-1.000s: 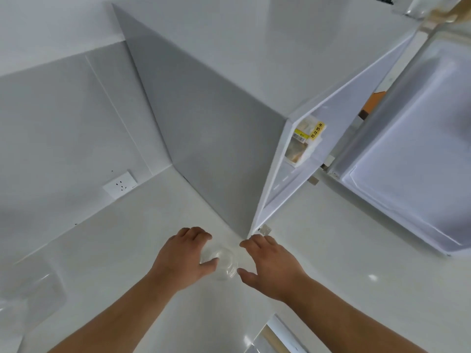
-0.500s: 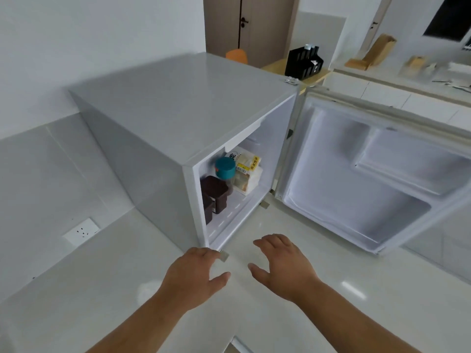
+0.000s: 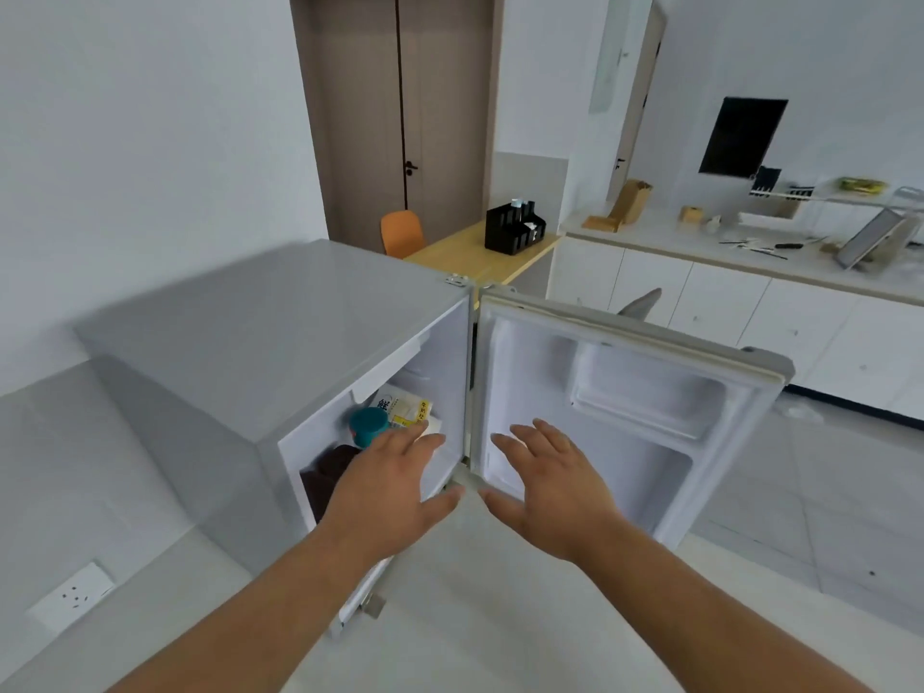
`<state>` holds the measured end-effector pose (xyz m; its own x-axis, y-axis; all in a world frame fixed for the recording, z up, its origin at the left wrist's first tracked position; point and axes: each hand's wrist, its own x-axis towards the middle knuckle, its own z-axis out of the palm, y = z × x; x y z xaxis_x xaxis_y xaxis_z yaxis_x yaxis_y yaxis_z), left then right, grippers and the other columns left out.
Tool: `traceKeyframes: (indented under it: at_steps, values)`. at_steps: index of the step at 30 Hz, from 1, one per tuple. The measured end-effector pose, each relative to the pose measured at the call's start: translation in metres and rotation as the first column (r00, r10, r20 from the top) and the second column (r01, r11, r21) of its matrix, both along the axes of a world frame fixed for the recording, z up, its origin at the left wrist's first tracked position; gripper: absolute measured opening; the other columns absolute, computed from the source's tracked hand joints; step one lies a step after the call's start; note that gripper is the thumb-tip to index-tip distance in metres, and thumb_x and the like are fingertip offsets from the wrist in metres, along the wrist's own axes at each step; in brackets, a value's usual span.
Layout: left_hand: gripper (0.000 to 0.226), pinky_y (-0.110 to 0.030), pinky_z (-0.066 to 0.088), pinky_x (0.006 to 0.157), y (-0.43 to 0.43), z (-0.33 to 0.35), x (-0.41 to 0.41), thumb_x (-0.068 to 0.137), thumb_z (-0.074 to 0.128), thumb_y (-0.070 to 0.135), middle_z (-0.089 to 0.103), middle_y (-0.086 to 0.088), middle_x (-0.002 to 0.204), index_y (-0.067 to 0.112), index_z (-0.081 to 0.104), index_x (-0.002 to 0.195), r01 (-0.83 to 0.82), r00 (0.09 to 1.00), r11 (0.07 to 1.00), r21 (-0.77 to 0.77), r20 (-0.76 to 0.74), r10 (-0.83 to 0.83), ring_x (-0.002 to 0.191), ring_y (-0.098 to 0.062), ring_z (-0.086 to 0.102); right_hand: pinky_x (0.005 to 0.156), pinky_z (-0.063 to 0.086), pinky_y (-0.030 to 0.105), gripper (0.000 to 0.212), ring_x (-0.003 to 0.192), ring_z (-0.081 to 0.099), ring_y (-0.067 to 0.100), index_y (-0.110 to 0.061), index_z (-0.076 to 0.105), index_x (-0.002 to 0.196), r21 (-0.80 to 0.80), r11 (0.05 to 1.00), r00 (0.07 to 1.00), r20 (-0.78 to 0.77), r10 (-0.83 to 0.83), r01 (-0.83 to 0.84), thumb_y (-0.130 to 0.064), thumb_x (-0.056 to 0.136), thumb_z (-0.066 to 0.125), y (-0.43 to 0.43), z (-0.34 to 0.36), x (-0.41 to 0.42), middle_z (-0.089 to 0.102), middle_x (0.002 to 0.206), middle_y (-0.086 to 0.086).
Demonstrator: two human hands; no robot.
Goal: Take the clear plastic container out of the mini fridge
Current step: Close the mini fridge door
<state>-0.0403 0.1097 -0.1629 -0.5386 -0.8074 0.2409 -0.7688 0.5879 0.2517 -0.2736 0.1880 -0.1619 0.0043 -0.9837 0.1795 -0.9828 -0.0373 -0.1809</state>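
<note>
The grey mini fridge [image 3: 260, 332] stands on the white counter with its door [image 3: 625, 417] swung wide to the right. Inside I see a jar with a teal lid [image 3: 369, 425], a dark brown container [image 3: 325, 475] and a white carton with a yellow label [image 3: 407, 407]. My left hand [image 3: 395, 485] is held flat in front of the fridge opening, fingers apart, holding nothing. My right hand [image 3: 547, 480] is spread in front of the door's inner side, also holding nothing. No clear plastic container shows in this view.
A wall socket [image 3: 72, 595] sits low on the left wall. Behind the fridge are a wooden table [image 3: 465, 252] with a black organiser [image 3: 515, 230], an orange chair [image 3: 401, 232], a brown door, and a white cabinet counter [image 3: 750, 257] with small items.
The view has lifted from the counter to the fridge front. Both hands let go of a clear container on the counter and rose toward the open fridge; that container has left the view.
</note>
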Motion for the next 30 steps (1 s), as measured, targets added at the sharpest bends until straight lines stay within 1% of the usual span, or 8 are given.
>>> traceKeyframes:
  at_steps: [2,6,14,17,24,26,28,30]
  values:
    - [0.081,-0.041,0.038,0.115,-0.01,0.027,-0.009,0.087,0.039,0.082,0.038,0.004,0.164,0.034,0.042,0.152,0.013,0.999,0.998,-0.067,-0.028,-0.015,0.148,-0.019,0.034,0.123,0.003,0.038,0.082,0.156,0.008,0.023,-0.037,0.024,0.158,-0.039,0.999,1.0,-0.02,-0.017,0.016,-0.083,0.09,0.021,-0.004,0.021,-0.01,0.026,0.167,-0.004]
    - [0.08,-0.044,0.042,0.112,-0.03,0.077,-0.024,0.087,0.043,0.079,0.042,0.0,0.161,0.029,0.045,0.15,0.005,1.0,0.982,-0.187,-0.022,-0.009,0.145,-0.023,0.038,0.125,0.007,0.044,0.082,0.155,0.01,0.026,-0.036,0.022,0.16,-0.105,0.994,0.997,-0.066,-0.031,0.024,-0.081,0.091,0.022,-0.013,0.061,-0.025,0.026,0.167,-0.001]
    - [0.088,-0.045,0.043,0.111,-0.073,0.135,-0.027,0.083,0.03,0.084,0.043,0.001,0.16,0.03,0.043,0.151,-0.063,0.997,0.957,-0.285,0.033,0.075,0.143,-0.022,0.041,0.125,0.01,0.05,0.082,0.155,0.01,0.03,-0.033,0.021,0.16,-0.194,0.979,0.984,-0.152,-0.096,0.066,-0.078,0.092,0.025,-0.042,0.127,-0.062,0.028,0.165,0.003]
    - [0.091,-0.046,0.045,0.109,-0.089,0.14,-0.022,0.081,0.026,0.085,0.045,0.0,0.159,0.029,0.044,0.15,-0.074,0.993,0.957,-0.279,0.072,0.098,0.142,-0.023,0.043,0.125,0.009,0.052,0.082,0.154,0.011,0.032,-0.032,0.021,0.16,-0.198,0.976,0.971,-0.198,-0.134,0.095,-0.077,0.092,0.025,-0.056,0.143,-0.078,0.028,0.165,0.004]
    - [0.076,-0.041,0.051,0.102,-0.117,0.12,0.002,0.088,0.041,0.08,0.054,0.005,0.148,0.029,0.049,0.145,-0.141,0.969,0.957,-0.253,0.164,0.186,0.131,-0.02,0.052,0.123,0.011,0.06,0.082,0.155,0.009,0.037,-0.032,0.018,0.16,-0.12,0.966,0.937,-0.239,-0.253,0.23,-0.077,0.092,0.026,-0.076,0.146,-0.123,0.024,0.167,0.007]
    - [0.07,-0.039,0.051,0.101,-0.123,0.113,0.009,0.09,0.042,0.077,0.057,0.006,0.143,0.029,0.051,0.141,-0.157,0.971,0.968,-0.194,0.15,0.187,0.126,-0.019,0.052,0.121,0.011,0.063,0.082,0.154,0.01,0.04,-0.033,0.018,0.159,-0.071,0.952,0.923,-0.233,-0.305,0.297,-0.078,0.09,0.027,-0.078,0.14,-0.137,0.025,0.166,0.007]
    - [0.06,-0.039,0.052,0.099,-0.127,0.11,0.012,0.092,0.045,0.073,0.06,0.006,0.137,0.031,0.054,0.134,-0.17,0.979,0.977,-0.131,0.091,0.182,0.121,-0.018,0.053,0.119,0.015,0.066,0.079,0.153,0.015,0.041,-0.037,0.018,0.157,-0.015,0.936,0.913,-0.218,-0.346,0.351,-0.077,0.09,0.03,-0.079,0.13,-0.149,0.028,0.164,0.005]
    - [0.049,-0.039,0.052,0.096,-0.128,0.109,0.011,0.093,0.05,0.065,0.062,0.006,0.131,0.032,0.056,0.129,-0.172,0.982,0.978,-0.121,0.053,0.179,0.116,-0.018,0.053,0.116,0.026,0.065,0.075,0.147,0.028,0.038,-0.039,0.02,0.155,0.055,0.923,0.906,-0.22,-0.361,0.381,-0.076,0.091,0.033,-0.078,0.121,-0.158,0.035,0.16,0.004]
